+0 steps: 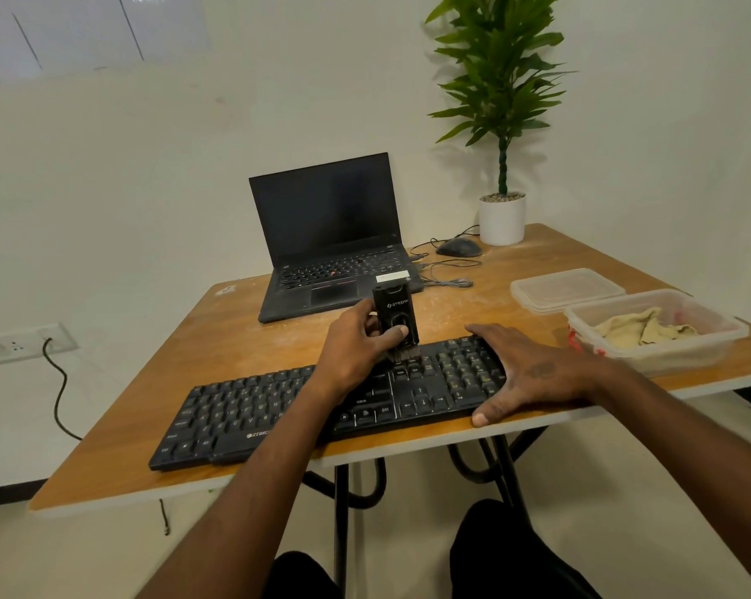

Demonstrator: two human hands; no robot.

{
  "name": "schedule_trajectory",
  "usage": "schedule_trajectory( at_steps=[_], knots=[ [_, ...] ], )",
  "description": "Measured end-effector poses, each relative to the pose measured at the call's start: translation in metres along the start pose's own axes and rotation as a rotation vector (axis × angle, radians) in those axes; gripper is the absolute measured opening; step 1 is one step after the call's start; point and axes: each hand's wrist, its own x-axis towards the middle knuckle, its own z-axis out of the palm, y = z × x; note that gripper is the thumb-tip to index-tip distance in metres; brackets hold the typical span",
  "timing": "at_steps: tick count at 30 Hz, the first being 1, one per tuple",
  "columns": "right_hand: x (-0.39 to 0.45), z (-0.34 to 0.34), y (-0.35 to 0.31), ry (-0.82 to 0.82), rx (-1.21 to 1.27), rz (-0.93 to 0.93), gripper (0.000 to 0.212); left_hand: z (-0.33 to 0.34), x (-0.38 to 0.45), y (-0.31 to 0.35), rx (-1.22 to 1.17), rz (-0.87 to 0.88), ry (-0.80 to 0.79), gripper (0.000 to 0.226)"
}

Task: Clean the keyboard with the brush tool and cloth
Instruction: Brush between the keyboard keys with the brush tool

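Keyboard (278,408) lies at centre frame, along the near edge of the surface (244,339). Left hand (360,352): fingers clamped on upright brush tool (397,322), bristles down on the keys. Its forearm hides mid-keyboard keys. Right hand (533,373): fingers spread flat over the keyboard's right end. Cloth (643,330) crumpled in tub (710,339), right edge.

Soft, even room light; faint shadows beside the plant (501,75); wide-angle bending towards the edges; slightly soft focus.
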Motion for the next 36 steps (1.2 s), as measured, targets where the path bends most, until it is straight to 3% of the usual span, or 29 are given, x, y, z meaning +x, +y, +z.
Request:
schedule_trajectory(
  at_steps=[4, 11, 20, 31, 36],
  knots=[
    [-0.001, 0.0, 0.0, -0.001, -0.004, -0.003, 0.133, -0.006, -0.014, 0.0, 0.077, 0.06, -0.01, 0.05],
    [-0.001, 0.0, 0.0, -0.003, -0.001, -0.009, 0.134, -0.013, -0.05, 0.004, -0.002, 0.054, -0.13, 0.052],
    [0.0, 0.0, -0.001, 0.003, -0.018, 0.007, 0.132, -0.016, -0.004, -0.005, 0.139, 0.068, 0.04, 0.058],
    [-0.001, 0.0, -0.001, 0.012, -0.015, 0.001, 0.125, -0.017, -0.061, 0.006, -0.026, 0.107, -0.156, 0.056],
    [-0.001, 0.002, 0.001, 0.009, -0.02, 0.009, 0.124, -0.022, -0.034, 0.0, 0.092, 0.106, -0.052, 0.058]
  ],
)
